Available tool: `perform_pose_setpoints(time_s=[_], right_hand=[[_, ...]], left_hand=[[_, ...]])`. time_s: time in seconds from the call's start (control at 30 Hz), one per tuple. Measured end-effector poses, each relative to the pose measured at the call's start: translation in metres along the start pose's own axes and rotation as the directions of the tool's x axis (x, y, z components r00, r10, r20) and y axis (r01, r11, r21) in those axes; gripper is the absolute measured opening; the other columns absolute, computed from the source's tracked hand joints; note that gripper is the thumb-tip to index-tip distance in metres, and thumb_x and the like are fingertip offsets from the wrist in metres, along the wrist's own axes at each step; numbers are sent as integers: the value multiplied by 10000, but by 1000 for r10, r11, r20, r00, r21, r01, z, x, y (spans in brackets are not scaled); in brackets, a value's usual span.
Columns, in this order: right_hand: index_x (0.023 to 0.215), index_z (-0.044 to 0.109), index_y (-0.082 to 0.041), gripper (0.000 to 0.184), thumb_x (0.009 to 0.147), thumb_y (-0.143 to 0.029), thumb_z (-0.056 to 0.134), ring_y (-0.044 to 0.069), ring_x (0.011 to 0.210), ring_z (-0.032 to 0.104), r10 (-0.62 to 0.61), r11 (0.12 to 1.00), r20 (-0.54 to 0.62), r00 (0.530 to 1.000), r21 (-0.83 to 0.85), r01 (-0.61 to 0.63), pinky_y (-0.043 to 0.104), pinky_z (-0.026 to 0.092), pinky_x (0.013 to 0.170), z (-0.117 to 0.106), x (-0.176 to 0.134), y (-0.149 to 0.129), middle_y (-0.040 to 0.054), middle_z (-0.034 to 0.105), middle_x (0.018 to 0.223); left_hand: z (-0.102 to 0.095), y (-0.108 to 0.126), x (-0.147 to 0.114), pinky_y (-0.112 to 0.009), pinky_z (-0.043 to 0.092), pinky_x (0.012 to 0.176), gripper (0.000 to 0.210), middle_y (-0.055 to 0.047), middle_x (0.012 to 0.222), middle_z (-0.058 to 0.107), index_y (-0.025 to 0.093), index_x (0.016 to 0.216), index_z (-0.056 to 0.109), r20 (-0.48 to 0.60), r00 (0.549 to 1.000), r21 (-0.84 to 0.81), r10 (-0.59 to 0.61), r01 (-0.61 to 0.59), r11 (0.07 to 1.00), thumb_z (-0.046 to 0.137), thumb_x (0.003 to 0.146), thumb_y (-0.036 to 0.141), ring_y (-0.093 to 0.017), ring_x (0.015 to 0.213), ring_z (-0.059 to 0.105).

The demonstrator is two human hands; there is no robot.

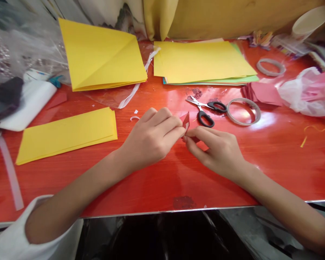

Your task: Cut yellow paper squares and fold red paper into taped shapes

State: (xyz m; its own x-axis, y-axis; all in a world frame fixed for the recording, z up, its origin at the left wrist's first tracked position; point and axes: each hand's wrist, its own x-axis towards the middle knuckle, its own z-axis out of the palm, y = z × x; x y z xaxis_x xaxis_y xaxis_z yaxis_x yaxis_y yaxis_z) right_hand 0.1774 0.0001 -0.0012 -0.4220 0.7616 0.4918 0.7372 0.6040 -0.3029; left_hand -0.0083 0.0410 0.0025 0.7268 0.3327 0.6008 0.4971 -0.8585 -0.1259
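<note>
Between my two hands is a small folded piece of red paper (186,120), with a whitish patch on its face. My left hand (158,135) is closed on its left side, fingers bent over it. My right hand (216,148) pinches its lower right edge between thumb and forefinger. Much of the paper is covered by my fingers. Just beyond my right hand lie scissors (204,110) with black handles, blades apart. Tiny white scraps (135,118) rest on the table near my left knuckles.
Yellow paper strips (67,133) lie at left, folded yellow sheets (105,57) and a coloured paper stack (203,59) behind. Tape rolls (243,123), red paper pieces (262,94) and a plastic bag (308,92) are at right. The red table (151,191) ends at the front edge.
</note>
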Motion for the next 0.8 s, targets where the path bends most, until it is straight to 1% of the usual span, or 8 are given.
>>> perform_pose_setpoints(time_s=[0.2,0.37,0.43,0.53,0.67,0.8], right_hand=[[788,593,-145,103,844,-109,516,107,551,595,-6,1000,19,1000,-7,7,216,411,491,0,0,1,11,659,665],[779,590,-152,114,845,-111,507,105,554,591,0,1000,27,1000,19,0,213,416,497,-1,1,0,7,658,664],[772,588,-152,114,840,-105,510,100,551,587,8,999,28,1000,31,-8,207,415,497,-2,1,-1,5,658,664],[767,588,-155,110,835,-105,517,93,549,583,19,999,33,999,47,-21,197,414,494,-3,2,-2,1,656,660],[777,587,-163,101,827,-100,526,83,534,574,31,997,37,999,71,-33,182,399,459,-4,3,-2,-6,657,658],[782,590,-167,98,815,-89,542,79,534,578,46,992,44,998,114,-50,175,394,440,-5,3,-2,-9,665,671]], left_hand=[[2,1,0,-331,359,663,145,-30,849,657,166,885,604,-22,1000,3,6,-6,1000,464,907,193,-183,784,568],[2,1,1,-329,354,645,108,-36,831,657,141,878,616,-43,999,23,18,-17,1000,519,872,188,-193,755,557],[2,1,1,-327,354,643,115,-36,825,655,142,876,615,-42,999,18,14,-14,1000,510,876,189,-192,753,555],[2,1,1,-324,357,649,131,-32,817,653,152,866,610,-39,999,-3,-1,1,1000,486,889,188,-187,759,555],[1,1,1,-324,363,662,111,-25,825,656,154,857,609,-41,999,-41,-26,24,999,505,877,184,-184,772,549],[1,1,1,-335,375,689,100,-30,853,660,160,879,606,-5,998,-107,-67,66,992,511,871,193,-191,814,545]])
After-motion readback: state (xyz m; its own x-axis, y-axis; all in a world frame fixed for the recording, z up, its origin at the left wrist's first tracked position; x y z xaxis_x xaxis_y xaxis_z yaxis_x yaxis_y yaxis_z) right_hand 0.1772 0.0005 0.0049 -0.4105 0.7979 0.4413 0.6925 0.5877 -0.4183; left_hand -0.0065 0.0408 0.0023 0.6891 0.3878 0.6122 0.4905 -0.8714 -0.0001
